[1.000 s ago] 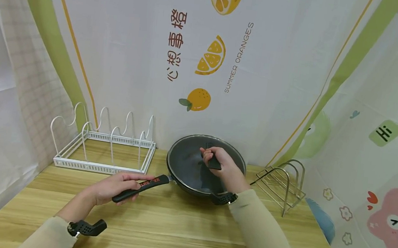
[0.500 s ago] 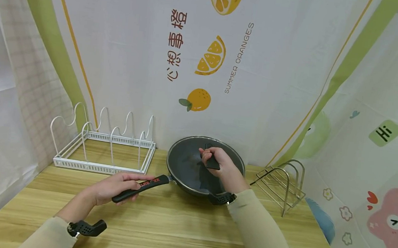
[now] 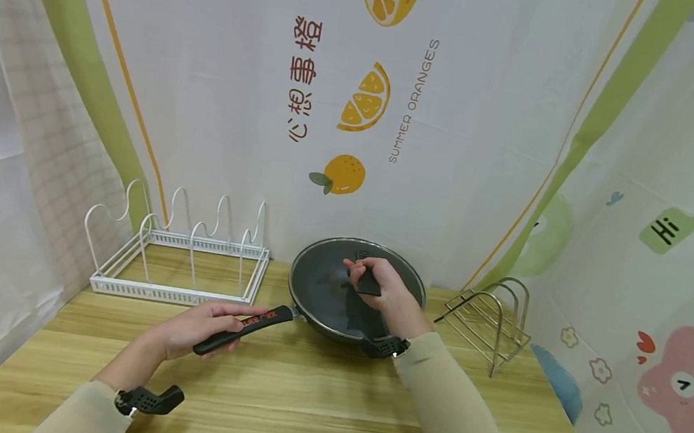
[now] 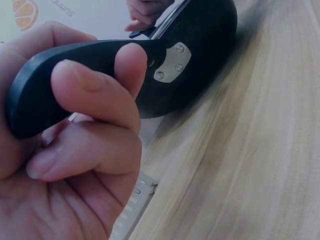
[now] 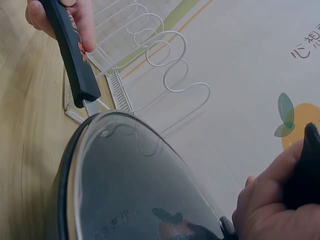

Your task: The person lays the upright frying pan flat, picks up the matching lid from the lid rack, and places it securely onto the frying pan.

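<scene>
A dark frying pan (image 4: 205, 55) stands on the wooden table, covered by a glass lid (image 3: 318, 280) with a metal rim. My left hand (image 3: 201, 332) grips the pan's black handle (image 3: 269, 318), which has red lettering; in the left wrist view its fingers (image 4: 95, 105) curl round it. With my right hand (image 3: 387, 284) I hold the lid's black knob (image 3: 369, 284). In the right wrist view the lid's rim lies close along the pan's rim at the near side. My right hand hides part of the knob and the lid's middle.
To the left stands a white wire rack (image 3: 174, 293) with tall curved dividers. A smaller metal rack (image 3: 500, 331) sits right of the pan. A white curtain (image 3: 455, 150) printed with oranges hangs right behind the pan. The wooden table (image 3: 301, 409) extends in front.
The lid and my right hand have shifted slightly left and a touch lower. My left hand keeps its grip on the pan handle. The head view has turned a little.
</scene>
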Available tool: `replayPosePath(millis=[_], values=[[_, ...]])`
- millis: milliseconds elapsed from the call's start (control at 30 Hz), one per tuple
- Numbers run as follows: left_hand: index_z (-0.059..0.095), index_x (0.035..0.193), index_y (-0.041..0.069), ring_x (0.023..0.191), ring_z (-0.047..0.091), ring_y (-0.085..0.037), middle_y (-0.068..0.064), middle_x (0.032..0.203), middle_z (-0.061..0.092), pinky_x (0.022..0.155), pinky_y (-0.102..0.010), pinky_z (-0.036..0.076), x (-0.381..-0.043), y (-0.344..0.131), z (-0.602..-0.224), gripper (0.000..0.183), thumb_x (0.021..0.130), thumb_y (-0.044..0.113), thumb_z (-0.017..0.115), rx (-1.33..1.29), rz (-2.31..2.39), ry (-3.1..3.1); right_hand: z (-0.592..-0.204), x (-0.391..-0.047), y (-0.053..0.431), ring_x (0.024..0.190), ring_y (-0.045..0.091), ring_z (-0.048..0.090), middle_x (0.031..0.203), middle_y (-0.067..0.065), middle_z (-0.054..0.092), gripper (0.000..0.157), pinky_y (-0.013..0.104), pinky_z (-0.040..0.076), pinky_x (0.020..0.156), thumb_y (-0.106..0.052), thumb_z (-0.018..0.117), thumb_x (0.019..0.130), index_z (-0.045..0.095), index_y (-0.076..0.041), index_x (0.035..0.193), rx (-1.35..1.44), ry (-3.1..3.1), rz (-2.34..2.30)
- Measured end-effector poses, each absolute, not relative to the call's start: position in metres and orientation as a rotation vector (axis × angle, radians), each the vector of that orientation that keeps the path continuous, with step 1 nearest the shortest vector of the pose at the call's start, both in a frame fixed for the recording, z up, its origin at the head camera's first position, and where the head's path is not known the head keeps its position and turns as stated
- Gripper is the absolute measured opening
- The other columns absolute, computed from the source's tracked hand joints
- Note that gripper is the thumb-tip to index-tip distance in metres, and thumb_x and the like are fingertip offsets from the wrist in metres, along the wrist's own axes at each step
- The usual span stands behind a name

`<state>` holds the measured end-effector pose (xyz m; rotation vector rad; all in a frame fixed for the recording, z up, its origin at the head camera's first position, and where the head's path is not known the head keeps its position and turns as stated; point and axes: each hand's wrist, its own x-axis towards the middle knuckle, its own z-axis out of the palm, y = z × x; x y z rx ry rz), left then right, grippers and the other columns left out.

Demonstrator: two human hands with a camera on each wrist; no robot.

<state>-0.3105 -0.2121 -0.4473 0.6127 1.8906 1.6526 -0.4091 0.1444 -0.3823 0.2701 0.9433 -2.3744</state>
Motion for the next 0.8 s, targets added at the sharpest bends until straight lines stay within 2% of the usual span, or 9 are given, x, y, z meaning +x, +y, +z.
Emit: replayPosePath(millis=[133, 233, 333, 433, 500, 567, 800], values=[[0.044, 0.155, 0.015, 0.063, 0.056, -0.01, -0.01, 0.089, 0.061, 0.047, -0.021, 0.044, -0.3104, -0.2123, -0.4475, 0.05, 0.106, 0.022, 0.051, 0.611, 1.656, 1.889, -0.3828, -0.4086, 0.1426, 0.053, 0.004, 0.045, 0.081, 0.002, 0.047, 0.043, 0.011, 0.041, 0.05, -0.009, 0.035, 0.105, 0.035, 0.005, 0.146, 0.275, 0.94, -2.389], [0.044, 0.155, 0.015, 0.063, 0.056, -0.01, -0.01, 0.089, 0.061, 0.047, -0.021, 0.044, -0.3106, -0.2121, -0.4477, 0.05, 0.106, 0.022, 0.051, 0.615, 1.657, 1.889, -0.383, -0.4086, 0.1418, 0.053, 0.005, 0.046, 0.092, 0.004, 0.047, 0.044, 0.012, 0.042, 0.049, -0.009, 0.034, 0.106, 0.034, 0.006, 0.147, 0.279, 0.94, -2.402], [0.044, 0.155, 0.014, 0.063, 0.056, -0.01, -0.01, 0.09, 0.061, 0.047, -0.021, 0.044, -0.3107, -0.2119, -0.4476, 0.05, 0.106, 0.022, 0.051, 0.62, 1.659, 1.883, -0.3832, -0.4085, 0.1415, 0.053, 0.006, 0.047, 0.117, 0.008, 0.048, 0.049, 0.013, 0.043, 0.048, -0.008, 0.035, 0.105, 0.03, 0.004, 0.152, 0.278, 0.961, -2.409], [0.043, 0.155, 0.013, 0.061, 0.056, -0.01, -0.01, 0.088, 0.061, 0.046, -0.021, 0.044, -0.3107, -0.2121, -0.447, 0.051, 0.106, 0.022, 0.051, 0.623, 1.659, 1.879, -0.3834, -0.4084, 0.1415, 0.053, 0.007, 0.05, 0.147, 0.014, 0.042, 0.058, 0.014, 0.045, 0.048, -0.007, 0.037, 0.104, 0.019, -0.006, 0.158, 0.278, 1.031, -2.415], [0.043, 0.155, 0.013, 0.06, 0.055, -0.01, -0.009, 0.087, 0.061, 0.046, -0.021, 0.044, -0.3107, -0.2121, -0.4464, 0.051, 0.106, 0.022, 0.051, 0.622, 1.66, 1.878, -0.3838, -0.4085, 0.1416, 0.053, 0.007, 0.052, 0.156, 0.016, 0.038, 0.065, 0.014, 0.047, 0.049, -0.006, 0.038, 0.103, 0.011, -0.014, 0.161, 0.276, 1.081, -2.416], [0.043, 0.155, 0.013, 0.061, 0.056, -0.01, -0.009, 0.088, 0.062, 0.047, -0.021, 0.044, -0.3102, -0.2121, -0.4453, 0.05, 0.106, 0.022, 0.051, 0.62, 1.661, 1.876, -0.3848, -0.4088, 0.1418, 0.053, 0.007, 0.054, 0.156, 0.017, 0.04, 0.069, 0.015, 0.049, 0.05, -0.006, 0.04, 0.102, 0.007, -0.019, 0.162, 0.275, 1.127, -2.414], [0.042, 0.155, 0.011, 0.072, 0.06, -0.011, -0.011, 0.094, 0.065, 0.057, -0.021, 0.05, -0.3087, -0.2139, -0.4431, 0.049, 0.107, 0.017, 0.048, 0.669, 1.651, 1.871, -0.388, -0.4065, 0.1453, 0.06, 0.008, 0.056, 0.155, 0.02, 0.043, 0.067, 0.021, 0.056, 0.058, -0.014, 0.042, 0.104, 0.009, -0.015, 0.162, 0.235, 1.223, -2.377]])
